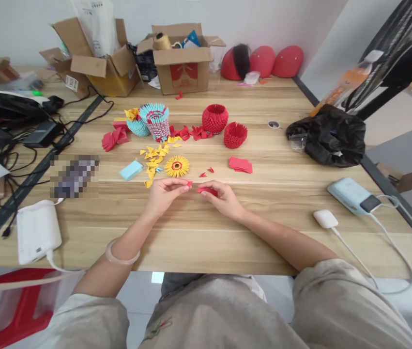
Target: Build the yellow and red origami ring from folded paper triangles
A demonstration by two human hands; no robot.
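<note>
My left hand [167,194] pinches a small red paper piece [190,184] between thumb and fingertips. Just to its right, my right hand [222,198] holds another red paper piece [207,191], partly covered by the fingers. The two pieces are apart. Beyond the hands lie a yellow paper disc [177,166] with a red ring, two small folded red pieces [210,170] and a stack of red paper slips [240,165]. Yellow folded pieces [155,154] are scattered left of the disc, near a light blue paper stack [131,170].
Farther back stand a blue and red paper vase [156,123] and red paper bowls [215,118]. Cardboard boxes [182,63] line the wall. At the right are a black plastic bag [329,135] and a power bank [353,195]; a white device [38,231] lies left.
</note>
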